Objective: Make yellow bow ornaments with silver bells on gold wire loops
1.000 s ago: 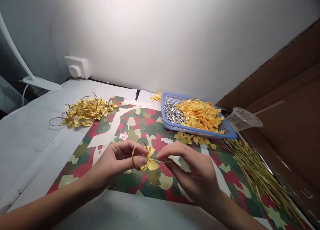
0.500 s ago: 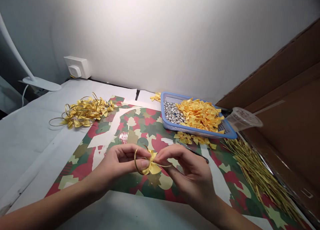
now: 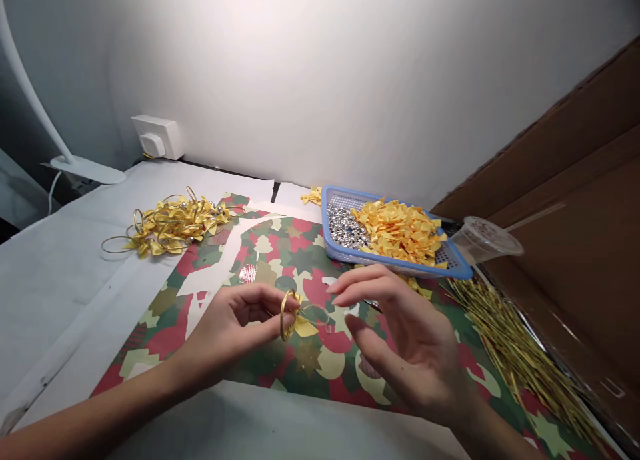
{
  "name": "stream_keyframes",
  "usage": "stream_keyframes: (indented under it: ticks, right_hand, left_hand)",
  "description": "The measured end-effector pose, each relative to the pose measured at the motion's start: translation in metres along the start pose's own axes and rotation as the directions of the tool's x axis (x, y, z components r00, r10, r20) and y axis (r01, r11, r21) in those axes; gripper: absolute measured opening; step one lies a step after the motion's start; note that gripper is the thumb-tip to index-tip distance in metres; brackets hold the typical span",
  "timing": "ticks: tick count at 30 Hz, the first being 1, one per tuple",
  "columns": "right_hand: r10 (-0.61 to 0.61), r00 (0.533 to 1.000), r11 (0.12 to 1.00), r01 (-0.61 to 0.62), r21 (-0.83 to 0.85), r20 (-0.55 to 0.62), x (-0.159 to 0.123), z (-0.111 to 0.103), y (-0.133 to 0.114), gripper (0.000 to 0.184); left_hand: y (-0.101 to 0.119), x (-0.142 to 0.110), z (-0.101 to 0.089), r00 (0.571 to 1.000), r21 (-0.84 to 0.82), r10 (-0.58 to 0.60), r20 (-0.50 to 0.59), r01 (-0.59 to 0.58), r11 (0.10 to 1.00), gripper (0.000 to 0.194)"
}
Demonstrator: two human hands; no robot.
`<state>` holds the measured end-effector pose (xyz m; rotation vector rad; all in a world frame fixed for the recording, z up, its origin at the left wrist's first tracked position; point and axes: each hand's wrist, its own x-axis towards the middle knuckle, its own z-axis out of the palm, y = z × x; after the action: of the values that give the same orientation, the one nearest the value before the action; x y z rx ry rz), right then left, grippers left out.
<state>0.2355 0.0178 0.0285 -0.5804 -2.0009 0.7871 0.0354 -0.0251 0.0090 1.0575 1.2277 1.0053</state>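
Between thumb and fingers, my left hand (image 3: 250, 320) pinches a yellow ribbon bow (image 3: 305, 325) with a gold wire tie (image 3: 284, 317) looped around it. A thin loop of the wire sticks out to the right of the bow. My right hand (image 3: 405, 340) is off to the right, thumb and fingers apart, with nothing between them. Beneath both hands lies a camouflage-patterned sheet (image 3: 320, 363). On the far left rests a pile of yellow bows with gold wire loops (image 3: 175, 223).
A blue basket (image 3: 327, 240) at the back holds silver beads (image 3: 346, 228) and yellow bows (image 3: 400, 230). Gold wire ties (image 3: 520, 353) lie along the right, near a clear plastic cup (image 3: 483, 237) and a cardboard box (image 3: 575, 247). A white lamp base (image 3: 93, 171) stands back left.
My right hand has let go of the bow and wire and moved right, its fingers spreading. My left hand keeps its pinch, and the bow has turned slightly.
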Motion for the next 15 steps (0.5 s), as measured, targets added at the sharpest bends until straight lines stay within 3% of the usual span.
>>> stream_keyframes:
  ticks: [6,11,15]
  right_hand:
    - [-0.096,0.988,0.982,0.114,-0.149,0.123,-0.004,0.016,0.006,0.012]
    - [-0.118,0.977,0.958,0.159,-0.238,0.179,-0.007,0.021,0.01,0.016]
    - [-0.073,0.945,0.952,0.162,-0.259,0.32,-0.005,0.015,0.008,0.016]
  left_hand:
    - [-0.005,-0.004,0.005,0.992,0.088,0.102,0.078,-0.108,0.99,0.008]
    - [-0.007,-0.004,0.008,0.993,0.112,0.078,0.086,-0.088,0.99,0.01]
    - [-0.007,-0.006,0.008,0.994,0.087,0.0,0.111,-0.01,0.996,0.01]
